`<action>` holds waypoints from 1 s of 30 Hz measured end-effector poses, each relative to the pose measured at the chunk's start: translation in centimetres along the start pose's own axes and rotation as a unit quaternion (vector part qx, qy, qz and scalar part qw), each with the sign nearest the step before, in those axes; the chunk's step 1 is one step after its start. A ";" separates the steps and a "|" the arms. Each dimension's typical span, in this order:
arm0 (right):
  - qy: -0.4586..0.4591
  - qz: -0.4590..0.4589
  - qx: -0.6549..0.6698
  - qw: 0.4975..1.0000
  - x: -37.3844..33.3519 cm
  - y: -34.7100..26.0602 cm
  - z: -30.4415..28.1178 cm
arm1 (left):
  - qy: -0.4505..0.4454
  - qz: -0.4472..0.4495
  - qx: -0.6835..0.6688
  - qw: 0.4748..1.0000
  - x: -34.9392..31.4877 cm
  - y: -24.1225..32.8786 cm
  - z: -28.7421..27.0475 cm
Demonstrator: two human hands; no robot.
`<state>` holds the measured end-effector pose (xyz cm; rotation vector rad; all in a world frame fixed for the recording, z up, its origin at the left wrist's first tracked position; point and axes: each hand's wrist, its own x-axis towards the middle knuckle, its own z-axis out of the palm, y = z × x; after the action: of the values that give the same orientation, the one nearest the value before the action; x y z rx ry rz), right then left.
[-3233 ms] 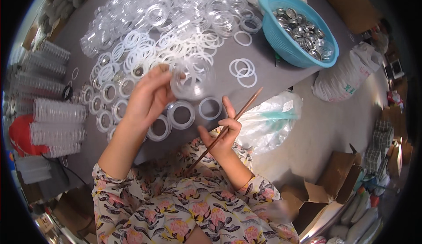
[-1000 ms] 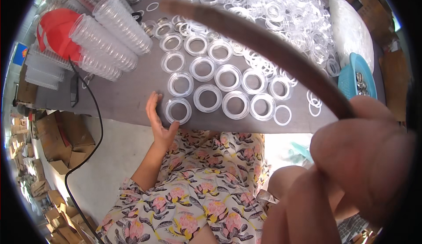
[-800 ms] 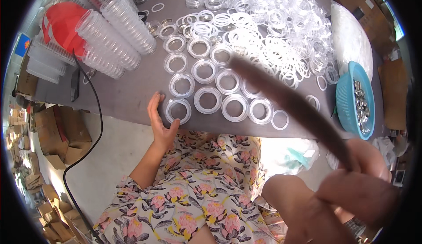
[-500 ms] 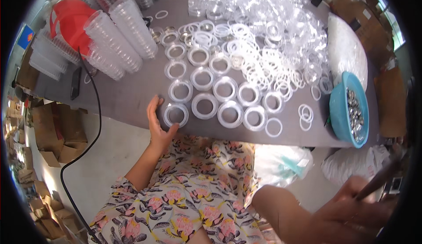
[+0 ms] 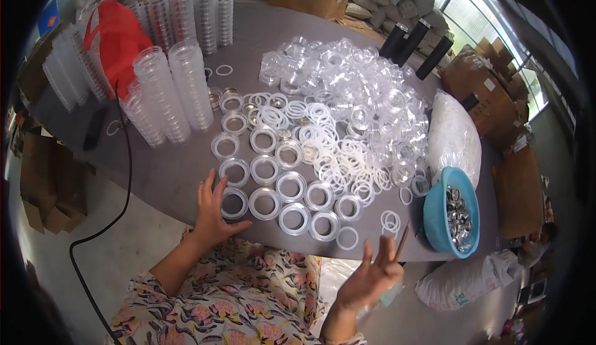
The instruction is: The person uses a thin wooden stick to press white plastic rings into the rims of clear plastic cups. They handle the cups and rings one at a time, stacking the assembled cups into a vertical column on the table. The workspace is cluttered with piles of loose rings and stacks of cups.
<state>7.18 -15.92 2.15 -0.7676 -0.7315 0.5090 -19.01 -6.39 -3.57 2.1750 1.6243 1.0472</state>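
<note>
My left hand (image 5: 213, 213) is spread at the table's near edge, its thumb and fingers apart around the nearest left clear plastic ring (image 5: 234, 204). Whether the fingertips touch that ring I cannot tell. Lower right, my right hand (image 5: 371, 278) is raised in front of the table edge with a thin brown stick (image 5: 403, 242) pinched in its fingers. Several more clear rings (image 5: 293, 219) lie flat in rows ahead of my hands. Behind them is a heap of thin white sealing rings (image 5: 338, 162), with a thin white ring (image 5: 347, 238) lying apart at the front.
A pile of clear plastic pieces (image 5: 366, 90) covers the far middle. Stacks of clear cups (image 5: 162, 93) and a red bag (image 5: 115, 40) stand left, beside a black cable (image 5: 129, 177). At right are a blue basket (image 5: 439, 221) of shiny metal parts and a white plastic sack (image 5: 456, 137).
My right hand has come from the far lower right toward the table's front edge with the stick. My left hand stays around the same ring. The head view has tilted up and turned.
</note>
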 end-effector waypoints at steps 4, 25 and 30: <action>-0.116 -0.124 -0.442 0.881 0.1 6.1 -4.9 | -0.054 0.071 0.040 0.995 -0.6 1.3 -0.5; -0.174 -0.104 -0.586 0.785 0.7 10.8 0.5 | 0.008 0.125 0.172 0.977 4.5 1.6 5.3; -0.183 -0.083 -0.603 0.772 1.2 9.4 0.3 | -0.009 0.116 0.096 0.989 4.7 1.4 3.9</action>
<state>6.33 -9.21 -4.46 -1.8097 -1.5155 -0.0646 -14.79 -1.72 -3.74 2.5416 1.5501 0.9590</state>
